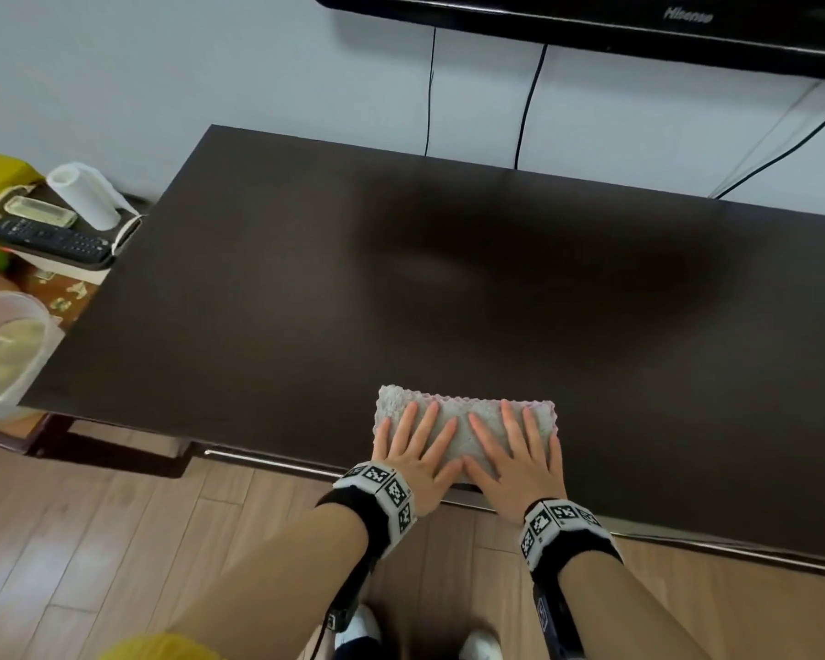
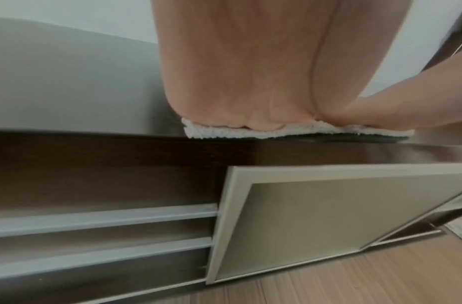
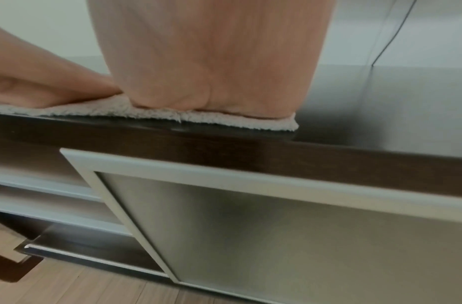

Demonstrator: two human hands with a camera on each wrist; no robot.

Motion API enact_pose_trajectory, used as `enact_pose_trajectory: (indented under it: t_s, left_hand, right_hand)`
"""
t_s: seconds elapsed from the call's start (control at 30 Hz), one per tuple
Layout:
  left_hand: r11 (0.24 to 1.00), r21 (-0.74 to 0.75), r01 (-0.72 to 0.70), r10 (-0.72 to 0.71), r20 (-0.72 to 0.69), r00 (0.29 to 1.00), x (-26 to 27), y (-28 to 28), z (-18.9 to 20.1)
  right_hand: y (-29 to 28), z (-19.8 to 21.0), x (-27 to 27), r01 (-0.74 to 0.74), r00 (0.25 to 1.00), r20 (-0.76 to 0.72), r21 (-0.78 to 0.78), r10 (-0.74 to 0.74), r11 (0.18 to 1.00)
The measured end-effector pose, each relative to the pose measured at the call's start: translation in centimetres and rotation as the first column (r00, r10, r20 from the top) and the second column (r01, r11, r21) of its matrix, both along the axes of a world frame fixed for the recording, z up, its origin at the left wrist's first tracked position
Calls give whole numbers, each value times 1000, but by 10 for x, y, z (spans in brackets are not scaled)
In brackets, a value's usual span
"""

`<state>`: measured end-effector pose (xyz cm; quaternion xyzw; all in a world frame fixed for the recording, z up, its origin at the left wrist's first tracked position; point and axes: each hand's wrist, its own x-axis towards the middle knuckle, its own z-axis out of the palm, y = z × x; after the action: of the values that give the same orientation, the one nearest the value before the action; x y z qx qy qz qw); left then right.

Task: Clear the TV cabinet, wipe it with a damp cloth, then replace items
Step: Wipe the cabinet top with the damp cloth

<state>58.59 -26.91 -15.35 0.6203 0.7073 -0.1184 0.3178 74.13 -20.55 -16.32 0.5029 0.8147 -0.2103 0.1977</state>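
A pale folded cloth point(image 1: 463, 412) lies at the front edge of the dark brown TV cabinet top point(image 1: 306, 288). My left hand point(image 1: 417, 445) and right hand point(image 1: 515, 450) lie flat side by side on it, fingers straight and spread, pressing it down. In the left wrist view the palm point(image 2: 245, 82) sits on the cloth point(image 2: 224, 132) at the cabinet's edge. The right wrist view shows the right palm point(image 3: 211, 67) on the cloth point(image 3: 250, 122), with the left hand point(image 3: 42, 82) beside it. The cabinet top carries nothing but the cloth.
A side table point(image 1: 67, 288) at the left holds a remote control point(image 1: 51, 240), a white roll point(image 1: 84, 195) and a clear box point(image 1: 39, 212). A translucent basin point(image 1: 1, 354) stands below it. A TV point(image 1: 639, 26) hangs above, with cables point(image 1: 527, 107) running down the wall. Framed cabinet doors point(image 2: 328, 216) lie under the top.
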Motion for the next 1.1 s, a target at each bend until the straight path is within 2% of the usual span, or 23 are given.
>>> enact_pose_trajectory:
  t_s: [0.13, 0.2, 0.3, 0.37, 0.4, 0.5, 0.57, 0.67, 0.87, 1.1]
  left_hand:
    - [997, 43, 66, -65, -16, 998, 15, 4, 3]
    - [989, 110, 93, -90, -33, 995, 17, 7, 3]
    - [973, 187, 135, -120, -91, 989, 22, 12, -6]
    - [980, 188, 67, -49, -102, 994, 30, 20, -10]
    - [969, 243, 35, -9, -107, 994, 35, 27, -11]
    - [959, 273, 80, -52, -107, 993, 52, 51, -15]
    - [950, 309, 49, -19, -100, 995, 65, 70, -12]
    - [968, 252, 14, 6, -78, 997, 80, 97, -17]
    - [972, 224, -67, 85, -69, 994, 76, 155, -15]
    - [973, 219, -68, 84, -63, 995, 55, 237, -14]
  right_hand:
    - [-4, 0, 20, -31, 1000, -4, 22, 31, 999]
    - [-3, 1, 20, -42, 998, -47, 147, 49, 988]
    - [-2, 2, 12, -13, 992, -120, 214, 39, 977]
    - [2, -7, 9, -28, 988, -143, 221, 61, 975]
    - [7, -10, 9, -17, 986, -155, 231, 54, 973]
    - [29, -18, 21, 43, 989, -148, 239, -7, 970]
    - [46, -21, 35, 53, 991, -135, 237, -21, 970]
    - [75, -24, 45, 40, 991, -134, 227, -9, 973]
    - [137, -27, 40, -30, 989, -131, 237, 62, 971]
    - [221, -16, 15, -15, 993, -112, 140, 31, 990]
